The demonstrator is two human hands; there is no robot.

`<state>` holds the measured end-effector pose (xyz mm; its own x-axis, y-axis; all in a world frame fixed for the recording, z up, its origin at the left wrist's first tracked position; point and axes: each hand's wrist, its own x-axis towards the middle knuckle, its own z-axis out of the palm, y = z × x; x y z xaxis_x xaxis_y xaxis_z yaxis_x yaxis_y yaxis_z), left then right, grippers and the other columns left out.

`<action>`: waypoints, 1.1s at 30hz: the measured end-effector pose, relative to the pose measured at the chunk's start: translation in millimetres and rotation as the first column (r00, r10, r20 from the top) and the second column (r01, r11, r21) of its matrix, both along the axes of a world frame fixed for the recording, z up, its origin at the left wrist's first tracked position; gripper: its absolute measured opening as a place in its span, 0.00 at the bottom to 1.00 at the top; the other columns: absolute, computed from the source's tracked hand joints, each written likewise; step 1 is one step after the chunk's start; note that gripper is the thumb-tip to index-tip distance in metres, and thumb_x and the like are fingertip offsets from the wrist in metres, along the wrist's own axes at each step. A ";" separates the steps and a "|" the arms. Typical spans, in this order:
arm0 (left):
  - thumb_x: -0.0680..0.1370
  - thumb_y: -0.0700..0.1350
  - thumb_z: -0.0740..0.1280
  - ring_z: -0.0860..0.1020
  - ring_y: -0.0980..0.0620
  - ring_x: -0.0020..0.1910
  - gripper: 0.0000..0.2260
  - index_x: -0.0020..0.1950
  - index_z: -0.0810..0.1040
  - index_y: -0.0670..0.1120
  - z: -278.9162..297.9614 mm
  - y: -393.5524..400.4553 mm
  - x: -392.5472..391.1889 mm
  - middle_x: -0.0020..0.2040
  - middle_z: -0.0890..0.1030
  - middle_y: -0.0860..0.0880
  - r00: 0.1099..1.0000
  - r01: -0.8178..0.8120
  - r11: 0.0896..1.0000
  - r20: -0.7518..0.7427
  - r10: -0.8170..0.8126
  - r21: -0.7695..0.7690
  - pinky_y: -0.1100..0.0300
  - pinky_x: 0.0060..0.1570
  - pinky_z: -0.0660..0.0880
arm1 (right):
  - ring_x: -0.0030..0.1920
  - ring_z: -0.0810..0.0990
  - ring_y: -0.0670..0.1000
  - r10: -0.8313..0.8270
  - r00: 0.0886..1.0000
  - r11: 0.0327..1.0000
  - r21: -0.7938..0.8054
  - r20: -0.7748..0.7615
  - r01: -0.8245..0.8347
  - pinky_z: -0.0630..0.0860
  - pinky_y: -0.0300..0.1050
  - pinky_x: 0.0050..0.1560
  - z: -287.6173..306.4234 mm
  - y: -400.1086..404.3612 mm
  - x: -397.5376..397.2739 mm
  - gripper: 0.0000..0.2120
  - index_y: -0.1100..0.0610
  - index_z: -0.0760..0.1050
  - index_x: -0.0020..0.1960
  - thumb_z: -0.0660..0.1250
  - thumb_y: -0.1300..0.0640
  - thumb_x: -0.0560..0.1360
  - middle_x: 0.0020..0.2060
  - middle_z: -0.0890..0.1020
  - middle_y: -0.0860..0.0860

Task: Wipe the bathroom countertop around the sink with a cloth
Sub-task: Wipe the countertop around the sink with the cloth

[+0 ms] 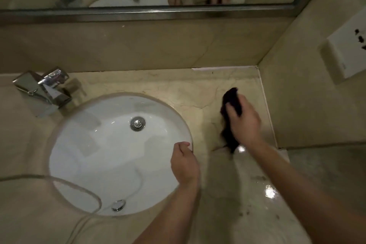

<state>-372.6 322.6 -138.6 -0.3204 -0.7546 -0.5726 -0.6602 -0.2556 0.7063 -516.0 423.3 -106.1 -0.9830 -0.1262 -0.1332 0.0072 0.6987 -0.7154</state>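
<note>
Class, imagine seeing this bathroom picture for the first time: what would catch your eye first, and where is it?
The white round sink fills the left-centre. Right of it, the right hand grips a dark cloth on the beige countertop. The left hand rests curled at the sink's right rim.
</note>
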 end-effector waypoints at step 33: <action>0.84 0.49 0.53 0.72 0.59 0.33 0.11 0.45 0.72 0.54 -5.4 10.2 -17.9 0.37 0.76 0.58 0.981 -0.024 0.988 0.186 0.052 -0.151 0.62 0.36 0.64 | 0.44 0.79 0.59 0.663 0.748 0.688 0.367 0.032 -0.626 0.73 0.47 0.40 -30.5 -148.1 -13.3 0.21 0.47 0.65 0.75 0.59 0.52 0.82 0.56 0.73 0.54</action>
<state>-390.5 332.8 -144.1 -0.1867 -0.8445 -0.5020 -0.7771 -0.1857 0.6014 -529.2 275.2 -136.6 -0.6856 -0.6994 -0.2020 -0.5899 0.6963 -0.4088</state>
